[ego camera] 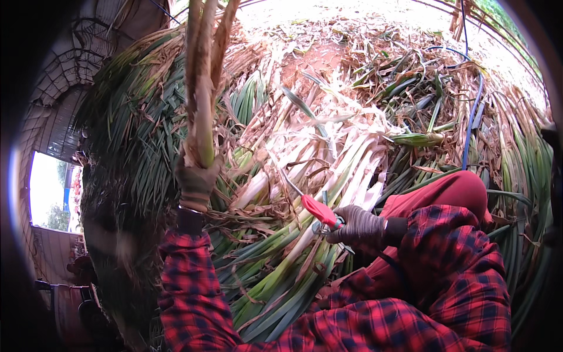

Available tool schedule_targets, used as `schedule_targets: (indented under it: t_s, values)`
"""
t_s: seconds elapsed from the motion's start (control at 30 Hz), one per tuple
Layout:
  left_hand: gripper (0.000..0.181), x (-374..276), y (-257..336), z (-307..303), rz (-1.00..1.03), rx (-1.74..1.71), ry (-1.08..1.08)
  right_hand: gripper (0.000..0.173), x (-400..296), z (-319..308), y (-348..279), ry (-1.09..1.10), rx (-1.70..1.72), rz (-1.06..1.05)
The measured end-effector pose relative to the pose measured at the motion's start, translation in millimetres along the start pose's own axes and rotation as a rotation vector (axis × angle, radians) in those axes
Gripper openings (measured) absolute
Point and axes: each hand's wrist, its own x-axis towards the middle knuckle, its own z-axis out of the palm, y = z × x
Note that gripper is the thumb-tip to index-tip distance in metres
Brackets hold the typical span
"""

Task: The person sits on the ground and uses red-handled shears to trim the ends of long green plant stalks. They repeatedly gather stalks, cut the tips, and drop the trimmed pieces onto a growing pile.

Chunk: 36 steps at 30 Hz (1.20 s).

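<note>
My left hand (199,180), in a knit glove, is closed around a few thick leek-like stalks (203,97) that stand nearly upright at the upper left. In my right hand (358,226), gloved too, is a red-handled tool (321,212) with a thin metal end that points up and left; its exact kind cannot be told. Below and beyond the tool lie pale, peeled-looking stalks (347,167) with long green leaves (281,281) running toward my lap.
A large heap of green-leaved stalks (132,119) rises at the left. Dry husks and trimmed leaves (396,83) cover the ground ahead. A blue hose or cord (473,119) crosses the right side, near my bent knee (457,193). More stalks (523,167) lie at the far right.
</note>
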Motion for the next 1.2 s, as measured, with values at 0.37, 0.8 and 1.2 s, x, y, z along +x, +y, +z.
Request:
schedule_targets:
  t_s: [0.37,0.8,1.2]
  values:
    - [0.063,153.1,167.8,-117.1,0.465,0.798,0.278,0.039,-8.2,-3.9,5.2,0.060,0.025,0.029]
    - [0.101,-71.9,-22.8,87.6,-0.446,0.521,-0.900,0.037,-20.5,-2.8,16.9,0.121,0.054,0.155]
    - [0.057,-88.9,-72.3,27.7,-0.668,-0.228,-0.883,0.041,9.9,45.5,45.7,-0.030,-0.281,-0.062]
